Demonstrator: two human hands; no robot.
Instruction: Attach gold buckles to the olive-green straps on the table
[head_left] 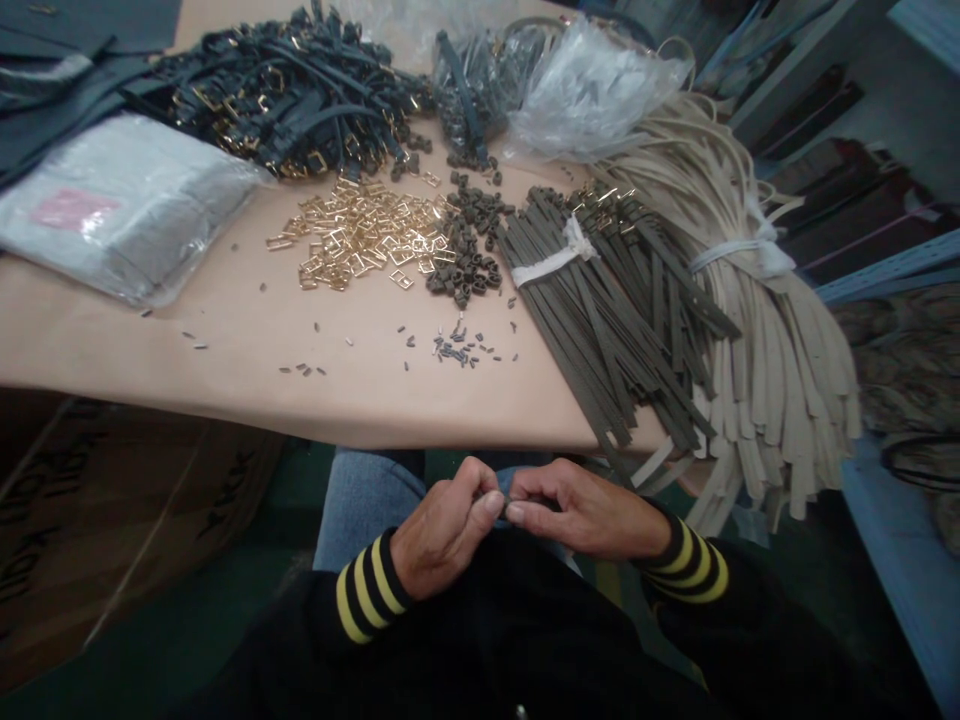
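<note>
Over my lap, just off the table's front edge, my left hand (448, 522) and my right hand (589, 508) meet with thumbs and forefingers pinched. A tiny dark piece shows between the fingertips, mostly covered, so its kind is unclear. On the table beyond lie scattered small dark strips (455, 350). Behind them is a heap of dark strap loops (471, 260), beside a pile of gold-coloured buckles (364, 235). To the right, a bundle of dark olive straps (577, 300) is tied with a white band (555, 255).
Long beige straps (787, 370) hang over the table's (225, 360) right end. At the back are dark straps with buckles (300, 95) and a clear plastic bag (592, 90). A wrapped white packet (127, 205) lies left. A cardboard box (142, 500) stands below.
</note>
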